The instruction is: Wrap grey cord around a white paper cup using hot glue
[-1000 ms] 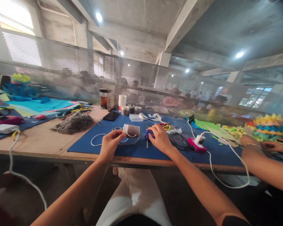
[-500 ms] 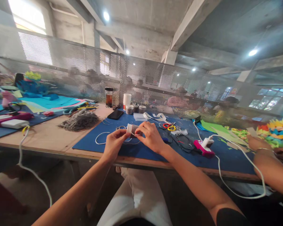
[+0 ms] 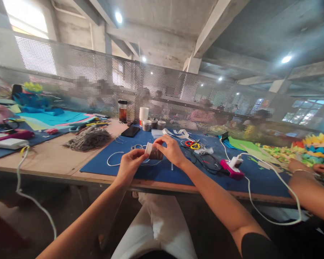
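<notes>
A small cup with a white rim and brownish side lies tilted between my hands, just above the blue mat. My left hand pinches its white rim from the left. From above and the right, my right hand holds the cup's side with thumb and fingers. A white cord curves over the mat left of my left hand. Right of my right hand lie scissors with red and yellow handles.
A bundle of grey cord, a black phone, a jar and small pots stand or lie behind. A magenta power strip with white cable lies right. Another person's arm reaches in at far right.
My right hand's fingers have shifted up on the cup, and more of its brown side shows. A short pale strip now shows on the mat below my right wrist. The view has shifted slightly.
</notes>
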{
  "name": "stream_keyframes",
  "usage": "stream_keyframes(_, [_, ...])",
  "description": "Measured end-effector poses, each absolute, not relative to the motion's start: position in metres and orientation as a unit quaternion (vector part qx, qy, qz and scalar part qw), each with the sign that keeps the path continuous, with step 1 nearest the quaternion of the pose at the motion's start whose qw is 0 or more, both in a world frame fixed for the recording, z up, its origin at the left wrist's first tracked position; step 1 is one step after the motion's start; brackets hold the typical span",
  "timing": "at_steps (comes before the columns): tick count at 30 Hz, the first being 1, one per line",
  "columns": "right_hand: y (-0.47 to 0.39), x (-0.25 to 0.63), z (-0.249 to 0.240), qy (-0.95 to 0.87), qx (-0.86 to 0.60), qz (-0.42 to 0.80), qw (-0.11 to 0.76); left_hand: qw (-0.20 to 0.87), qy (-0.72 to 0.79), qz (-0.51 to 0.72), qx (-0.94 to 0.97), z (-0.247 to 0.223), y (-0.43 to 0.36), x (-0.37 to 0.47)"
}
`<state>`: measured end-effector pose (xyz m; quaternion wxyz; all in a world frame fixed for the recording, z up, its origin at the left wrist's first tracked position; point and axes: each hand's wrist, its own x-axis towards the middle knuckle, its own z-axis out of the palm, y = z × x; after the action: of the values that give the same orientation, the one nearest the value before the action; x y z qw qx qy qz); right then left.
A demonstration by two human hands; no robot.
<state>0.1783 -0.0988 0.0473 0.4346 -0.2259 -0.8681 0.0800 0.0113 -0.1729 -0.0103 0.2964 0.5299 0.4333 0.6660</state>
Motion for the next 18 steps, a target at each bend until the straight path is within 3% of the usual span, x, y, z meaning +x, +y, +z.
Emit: stream_keyframes(18, [-0.088, 0.168, 0.039, -0.849, -0.266, 0.093, 0.446, 0.289, 0.44, 0.664, 0.53, -0.01, -0.174, 0.012])
